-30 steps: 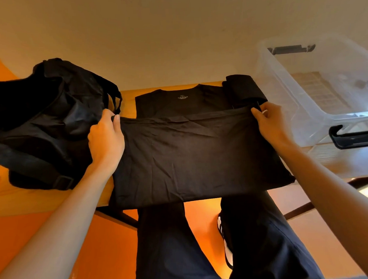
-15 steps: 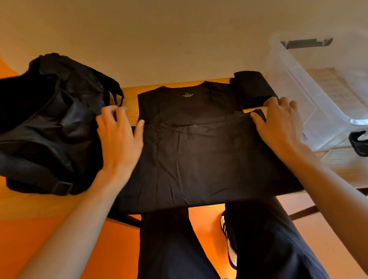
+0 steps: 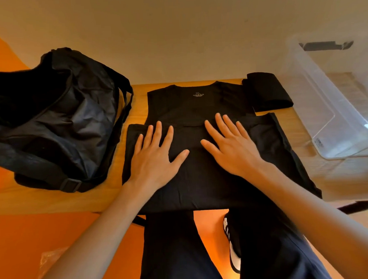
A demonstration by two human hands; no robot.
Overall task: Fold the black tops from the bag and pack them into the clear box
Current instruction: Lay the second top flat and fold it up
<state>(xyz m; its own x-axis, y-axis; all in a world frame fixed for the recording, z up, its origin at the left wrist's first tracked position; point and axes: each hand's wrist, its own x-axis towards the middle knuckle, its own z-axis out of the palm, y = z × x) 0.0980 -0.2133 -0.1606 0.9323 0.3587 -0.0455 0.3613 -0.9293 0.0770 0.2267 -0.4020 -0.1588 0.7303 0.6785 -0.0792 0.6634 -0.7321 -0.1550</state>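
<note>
On the tabletop [image 3: 109, 197], between the bag [image 3: 58, 123] at left and the box [image 3: 325, 103] at right, the top [image 3: 201, 180] lies with its lower half folded up (mid-fold, I judge). The left hand [image 3: 156, 159] and right hand [image 3: 232, 150] press it flat, fingers straight and spread. The next move calls for another fold, then the box; a folded top [image 3: 267, 92] lies beside it.

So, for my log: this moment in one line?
folding; left hand flat on black top; right hand too; folded top beside clear box

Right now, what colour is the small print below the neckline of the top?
Pale grey print on the black top; the head view shows it best.
</note>
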